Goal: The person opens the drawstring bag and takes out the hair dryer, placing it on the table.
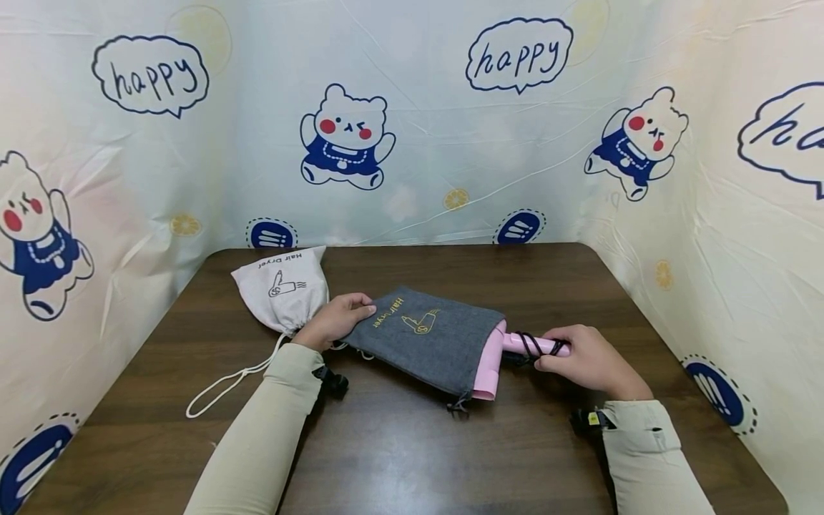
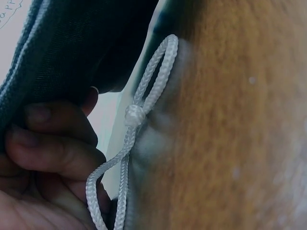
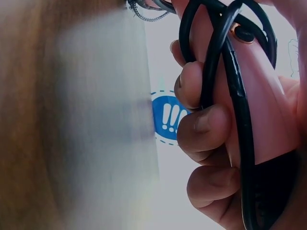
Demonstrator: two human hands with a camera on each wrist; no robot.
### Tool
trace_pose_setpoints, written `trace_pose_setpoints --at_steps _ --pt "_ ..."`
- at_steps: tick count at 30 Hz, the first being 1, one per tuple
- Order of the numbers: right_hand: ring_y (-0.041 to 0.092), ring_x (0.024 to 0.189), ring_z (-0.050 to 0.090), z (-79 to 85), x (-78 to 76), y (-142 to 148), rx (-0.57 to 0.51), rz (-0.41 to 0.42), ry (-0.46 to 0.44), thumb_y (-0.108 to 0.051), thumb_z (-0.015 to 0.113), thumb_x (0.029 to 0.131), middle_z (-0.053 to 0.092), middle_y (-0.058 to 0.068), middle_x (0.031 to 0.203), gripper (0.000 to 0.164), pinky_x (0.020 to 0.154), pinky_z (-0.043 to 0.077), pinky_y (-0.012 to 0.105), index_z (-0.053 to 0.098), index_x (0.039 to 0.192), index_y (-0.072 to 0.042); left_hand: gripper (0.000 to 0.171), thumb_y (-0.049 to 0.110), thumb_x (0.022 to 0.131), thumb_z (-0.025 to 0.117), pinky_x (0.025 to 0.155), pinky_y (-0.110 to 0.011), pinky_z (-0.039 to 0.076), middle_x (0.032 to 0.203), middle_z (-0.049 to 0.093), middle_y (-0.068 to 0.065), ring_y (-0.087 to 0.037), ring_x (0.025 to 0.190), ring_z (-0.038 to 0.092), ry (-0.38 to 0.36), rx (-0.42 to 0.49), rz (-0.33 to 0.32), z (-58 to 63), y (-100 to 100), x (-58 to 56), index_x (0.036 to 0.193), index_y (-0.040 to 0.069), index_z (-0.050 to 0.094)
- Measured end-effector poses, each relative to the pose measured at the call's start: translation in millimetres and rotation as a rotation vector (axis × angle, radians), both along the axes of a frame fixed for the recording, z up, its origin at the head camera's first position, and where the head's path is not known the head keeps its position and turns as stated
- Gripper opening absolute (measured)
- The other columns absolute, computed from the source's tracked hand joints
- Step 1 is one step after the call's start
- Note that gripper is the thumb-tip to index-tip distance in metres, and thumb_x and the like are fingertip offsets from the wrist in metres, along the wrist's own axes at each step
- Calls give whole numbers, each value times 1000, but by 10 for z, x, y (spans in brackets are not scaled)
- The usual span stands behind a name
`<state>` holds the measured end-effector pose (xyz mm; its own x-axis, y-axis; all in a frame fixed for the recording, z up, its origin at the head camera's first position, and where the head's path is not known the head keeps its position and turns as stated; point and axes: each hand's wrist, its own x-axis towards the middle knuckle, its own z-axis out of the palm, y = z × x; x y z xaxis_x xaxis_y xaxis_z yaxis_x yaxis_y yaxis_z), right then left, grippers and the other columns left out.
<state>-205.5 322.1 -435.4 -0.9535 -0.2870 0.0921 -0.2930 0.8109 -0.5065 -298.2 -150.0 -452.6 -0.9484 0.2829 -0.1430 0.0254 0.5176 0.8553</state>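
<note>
A grey cloth bag (image 1: 431,350) is being held over the brown wooden table (image 1: 412,458) by the left hand (image 1: 332,320), at the end that is lying opposite to its mouth. The cloth is being pinched there: the thumb is being laid on the upper face, and the other fingers are being kept bent at the under side. On the bag, the words "Hair Dryer" and a small dryer drawing are being shown in yellow.

A pink hair dryer (image 1: 491,368) is being partly covered by the bag; its pink body is being seen at the mouth, and its handle is being left outside, toward the right. This handle is being gripped by the right hand (image 1: 591,357), with the fingers clamped around it. The handle is being wrapped by a black cord (image 3: 238,86), which is being touched by some of these fingers. At the near corner of the mouth, a dark string (image 1: 459,406) is being seen.

Just beside the left hand, a white pouch (image 1: 286,293) is being supported by the table, and the same words are being shown on it. A knotted white cord (image 2: 135,115) is being seen close to the left fingers. Behind everything, a printed cloth (image 1: 425,143) with bears is being hung.
</note>
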Motion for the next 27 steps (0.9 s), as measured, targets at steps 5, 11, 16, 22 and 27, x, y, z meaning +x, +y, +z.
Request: trace_pose_setpoints --at_steps 5,11,16,22,27 --pt "16 76 58 1 5 16 -10 0 -30 -38 85 81 70 -3 86 26 64 49 29 78 100 -20 23 31 109 55 79 -38 44 103 63 -5 -24 89 56 -4 2 -4 10 -1 9 114 13 68" --pt "16 76 59 -12 -10 35 -25 -13 -42 -36 85 81 70 -3 86 25 64 49 29 78 100 -21 22 30 109 55 74 -37 46 90 64 -3 -23 79 58 -22 30 -4 35 7 19 112 13 68" --pt "16 76 60 -27 -23 41 -39 -14 -56 -35 84 82 69 -4 85 23 63 50 29 78 100 -23 22 30 108 56 76 -37 46 93 64 -3 -23 82 58 -21 25 -7 49 2 32 113 13 69" --pt "17 77 60 -23 -29 49 -44 -1 -69 -34 84 82 69 -3 85 23 64 50 30 78 101 -22 25 31 108 56 80 -37 44 100 63 -5 -23 88 56 10 1 -24 31 -21 12 116 10 68" --pt "17 78 60 -32 -32 61 -51 6 -69 -33 84 82 69 -3 86 23 64 51 30 78 101 -23 24 30 109 56 79 -37 45 100 63 -5 -23 85 57 6 6 -32 13 -33 -6 115 11 69"
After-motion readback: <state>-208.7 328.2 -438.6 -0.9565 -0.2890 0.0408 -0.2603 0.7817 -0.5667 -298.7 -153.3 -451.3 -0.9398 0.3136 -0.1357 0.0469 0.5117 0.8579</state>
